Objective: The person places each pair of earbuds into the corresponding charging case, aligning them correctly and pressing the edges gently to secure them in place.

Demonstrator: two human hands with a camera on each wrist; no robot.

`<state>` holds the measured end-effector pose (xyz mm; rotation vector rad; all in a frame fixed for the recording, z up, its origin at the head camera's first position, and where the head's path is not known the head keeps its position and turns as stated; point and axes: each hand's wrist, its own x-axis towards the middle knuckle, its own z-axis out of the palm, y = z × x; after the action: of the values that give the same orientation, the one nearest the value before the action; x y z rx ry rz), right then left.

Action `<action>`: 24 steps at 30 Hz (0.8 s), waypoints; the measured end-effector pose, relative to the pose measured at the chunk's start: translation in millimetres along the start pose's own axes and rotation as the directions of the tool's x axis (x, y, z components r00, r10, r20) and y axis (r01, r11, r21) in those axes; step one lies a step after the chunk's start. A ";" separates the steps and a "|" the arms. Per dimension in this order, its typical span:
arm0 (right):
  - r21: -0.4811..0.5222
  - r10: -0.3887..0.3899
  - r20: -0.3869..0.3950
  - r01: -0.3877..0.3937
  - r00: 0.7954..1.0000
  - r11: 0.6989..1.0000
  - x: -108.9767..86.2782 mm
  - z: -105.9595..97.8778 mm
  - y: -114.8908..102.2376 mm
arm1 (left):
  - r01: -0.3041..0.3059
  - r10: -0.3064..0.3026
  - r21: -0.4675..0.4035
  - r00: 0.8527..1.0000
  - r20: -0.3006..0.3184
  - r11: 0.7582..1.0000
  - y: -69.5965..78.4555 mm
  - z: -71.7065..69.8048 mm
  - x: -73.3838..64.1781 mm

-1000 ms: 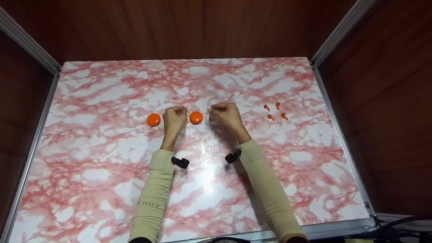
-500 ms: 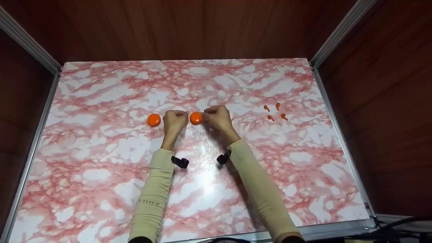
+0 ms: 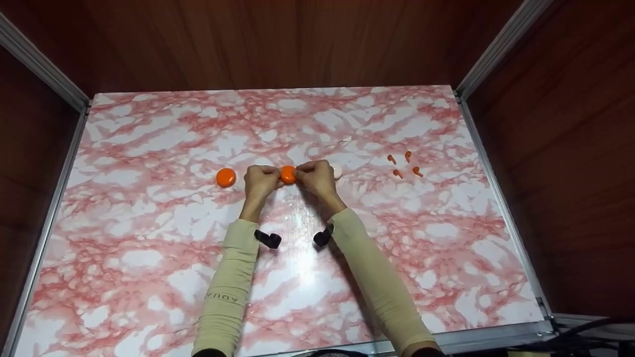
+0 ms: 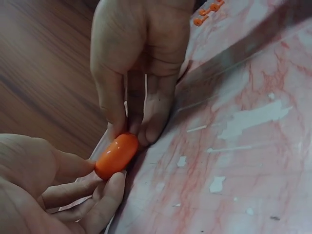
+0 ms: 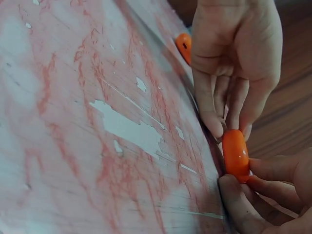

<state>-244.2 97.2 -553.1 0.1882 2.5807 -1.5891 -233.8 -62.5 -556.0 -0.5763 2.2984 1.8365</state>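
A glossy orange round earbud case (image 3: 288, 174) lies between my two hands near the middle of the table. My left hand (image 3: 261, 182) pinches its left side between thumb and fingers. On the opposite side, my right hand (image 3: 319, 179) grips it with thumb and fingertips. The left wrist view shows the orange case (image 4: 117, 157) tilted, its rounded edge upward and its lid closed. In the right wrist view, fingertips of both hands meet the case (image 5: 236, 155) at its ends, low over the tabletop.
Another orange round case (image 3: 225, 177) sits left of my left hand. A pale pink round case (image 3: 337, 171) is partly hidden behind my right hand. Several loose orange earbuds (image 3: 398, 173) lie farther right on the marbled table (image 3: 149, 258). Dark wooden panels (image 3: 278, 44) enclose the back and sides.
My right hand has moved left to the middle orange case and taken hold of it, uncovering the pale case. My left hand has shifted slightly right onto the same case.
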 end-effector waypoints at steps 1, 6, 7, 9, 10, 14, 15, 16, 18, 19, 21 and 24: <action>0.023 0.005 -0.001 -0.005 1.000 1.000 -0.5 -0.2 0.0 | 0.007 -0.007 -0.020 1.000 0.005 1.000 0.1 -0.1 0.1; 0.211 0.031 0.032 -0.037 0.999 0.977 -3.9 -3.8 -0.5 | 0.015 -0.011 -0.093 0.999 0.044 0.996 3.0 -2.0 -2.5; 0.254 0.033 0.041 -0.043 0.999 0.966 -4.8 -4.9 -0.7 | 0.014 -0.009 -0.100 0.999 0.050 0.995 4.1 -2.8 -3.6; 0.315 0.035 0.057 -0.051 0.998 0.948 -6.4 -7.1 -1.6 | 0.015 -0.008 -0.127 0.998 0.061 0.992 6.6 -4.4 -5.7; 0.341 0.033 0.061 -0.052 0.998 0.939 -7.3 -8.5 -2.1 | 0.016 -0.007 -0.142 0.998 0.067 0.990 8.1 -4.9 -6.7; 0.381 0.006 0.064 -0.030 0.998 0.924 -9.2 -14.3 -3.7 | 0.030 -0.005 -0.235 0.994 0.106 0.972 12.5 -7.1 -11.0; 0.383 -0.003 0.063 -0.021 0.998 0.923 -9.5 -15.9 -4.0 | 0.033 -0.003 -0.259 0.993 0.116 0.965 13.0 -7.6 -12.3; 0.386 -0.013 0.064 -0.013 0.998 0.922 -10.0 -17.3 -4.4 | 0.037 -0.001 -0.282 0.992 0.126 0.959 13.3 -8.2 -13.7; 0.394 -0.028 0.068 -0.001 0.997 0.919 -10.5 -20.0 -4.4 | 0.042 0.006 -0.322 0.989 0.145 0.946 13.3 -9.3 -16.2; 0.398 -0.035 0.071 0.004 0.997 0.918 -11.2 -21.4 -4.4 | 0.042 0.011 -0.337 0.988 0.153 0.940 13.5 -9.7 -17.9; 0.413 -0.046 0.076 0.011 0.996 0.911 -12.9 -24.3 -4.4 | 0.045 0.017 -0.360 0.986 0.168 0.932 14.1 -10.0 -20.8; 0.429 -0.063 0.075 0.025 0.995 0.903 -15.7 -28.2 -2.9 | 0.049 0.029 -0.379 0.980 0.197 0.924 13.9 -10.2 -24.3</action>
<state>-229.9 120.3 -535.5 0.0909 2.1508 -2.1123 -215.5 -64.8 -532.5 -0.4215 1.8165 2.2426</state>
